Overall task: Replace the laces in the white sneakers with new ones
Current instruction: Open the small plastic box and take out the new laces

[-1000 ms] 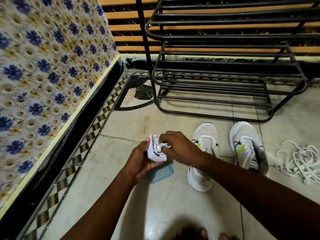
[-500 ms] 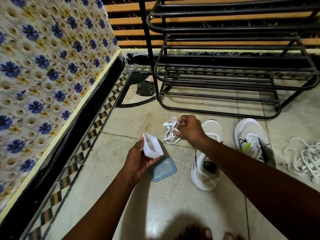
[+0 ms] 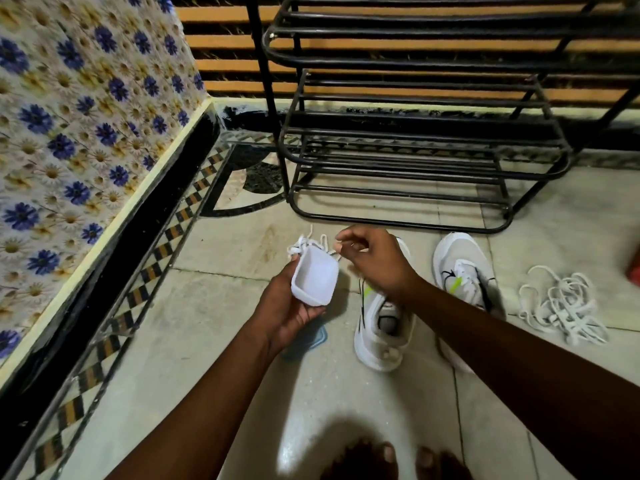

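Observation:
My left hand [image 3: 284,306] grips a small white plastic container [image 3: 316,282], which is empty and tilted toward me. Behind its far rim a bundle of white laces [image 3: 306,243] lies on the floor, partly hidden. My right hand [image 3: 370,261] hovers just right of that bundle with loosely curled fingers; thumb and forefinger are slightly apart and hold nothing that I can see. Two white sneakers with green marks stand on the floor: one [image 3: 381,337] under my right wrist, the other [image 3: 460,271] to its right. Both appear unlaced.
A loose pile of white laces [image 3: 564,306] lies right of the sneakers. A blue lid [image 3: 320,339] peeks out below my left hand. A black metal shoe rack [image 3: 415,157] stands behind. A flowered wall [image 3: 69,133] runs along the left. My toes [image 3: 384,455] show at the bottom.
My right hand pulled the lace bundle out of the container and set it on the floor beyond it. My left hand raised the emptied container slightly and tilted it.

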`<state>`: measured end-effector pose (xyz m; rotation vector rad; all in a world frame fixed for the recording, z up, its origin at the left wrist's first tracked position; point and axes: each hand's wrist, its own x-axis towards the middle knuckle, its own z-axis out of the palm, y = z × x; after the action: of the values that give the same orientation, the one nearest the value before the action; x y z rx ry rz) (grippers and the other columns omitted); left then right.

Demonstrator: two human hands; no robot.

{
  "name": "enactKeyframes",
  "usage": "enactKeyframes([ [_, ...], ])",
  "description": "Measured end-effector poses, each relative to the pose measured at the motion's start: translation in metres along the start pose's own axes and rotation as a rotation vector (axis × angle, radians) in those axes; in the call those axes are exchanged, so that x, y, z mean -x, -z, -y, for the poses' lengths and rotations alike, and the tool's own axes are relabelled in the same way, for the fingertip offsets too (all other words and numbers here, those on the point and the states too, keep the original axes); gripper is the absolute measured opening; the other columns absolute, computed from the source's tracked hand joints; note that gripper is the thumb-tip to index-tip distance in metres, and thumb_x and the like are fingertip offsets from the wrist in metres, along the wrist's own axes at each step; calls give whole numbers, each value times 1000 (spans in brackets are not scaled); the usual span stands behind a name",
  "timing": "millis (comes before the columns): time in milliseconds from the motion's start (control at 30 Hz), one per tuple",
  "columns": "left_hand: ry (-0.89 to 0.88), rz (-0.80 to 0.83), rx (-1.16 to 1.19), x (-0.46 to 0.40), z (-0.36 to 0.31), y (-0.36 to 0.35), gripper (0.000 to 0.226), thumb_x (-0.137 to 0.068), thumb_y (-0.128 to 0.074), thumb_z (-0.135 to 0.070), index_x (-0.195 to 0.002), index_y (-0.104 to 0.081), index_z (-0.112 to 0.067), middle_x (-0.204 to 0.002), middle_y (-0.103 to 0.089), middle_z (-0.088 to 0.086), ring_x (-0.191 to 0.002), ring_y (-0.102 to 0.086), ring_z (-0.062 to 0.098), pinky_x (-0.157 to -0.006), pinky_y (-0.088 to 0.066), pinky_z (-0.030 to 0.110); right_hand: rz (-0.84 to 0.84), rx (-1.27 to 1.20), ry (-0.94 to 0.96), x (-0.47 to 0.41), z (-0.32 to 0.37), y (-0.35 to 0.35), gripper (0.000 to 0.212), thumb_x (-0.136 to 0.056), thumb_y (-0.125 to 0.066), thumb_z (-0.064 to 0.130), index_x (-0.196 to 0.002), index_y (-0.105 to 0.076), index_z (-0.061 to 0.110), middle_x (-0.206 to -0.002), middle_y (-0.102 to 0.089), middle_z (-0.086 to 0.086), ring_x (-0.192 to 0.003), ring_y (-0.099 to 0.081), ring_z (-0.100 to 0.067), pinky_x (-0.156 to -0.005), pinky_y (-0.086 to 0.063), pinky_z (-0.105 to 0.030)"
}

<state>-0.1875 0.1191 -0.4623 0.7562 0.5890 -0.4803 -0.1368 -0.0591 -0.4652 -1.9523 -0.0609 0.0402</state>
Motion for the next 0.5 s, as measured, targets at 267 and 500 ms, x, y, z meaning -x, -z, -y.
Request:
enactKeyframes([
  [267,71,239,-343,11,35,-65,43,-107,-49,-41,-128,-67,-8,-114,-75,15,-88,-75,22,-57,-60,32,-94,93,110,52,1,81,14,-82,-81,10,-95,-77,10,-93,-76,-4,-77,-68,-26,-73,-54,-31],
  [500,7,270,-509,27,60,-105,54,-105,-41,-53,-138,-58,-13,-129,-65,18,-104,-68,31,-69,-64,44,-258,67,52,92,-15,142,22,-73,-77,3,-87,-76,20,-74,-71,0,-64,-60,-10,-66,-52,-24],
])
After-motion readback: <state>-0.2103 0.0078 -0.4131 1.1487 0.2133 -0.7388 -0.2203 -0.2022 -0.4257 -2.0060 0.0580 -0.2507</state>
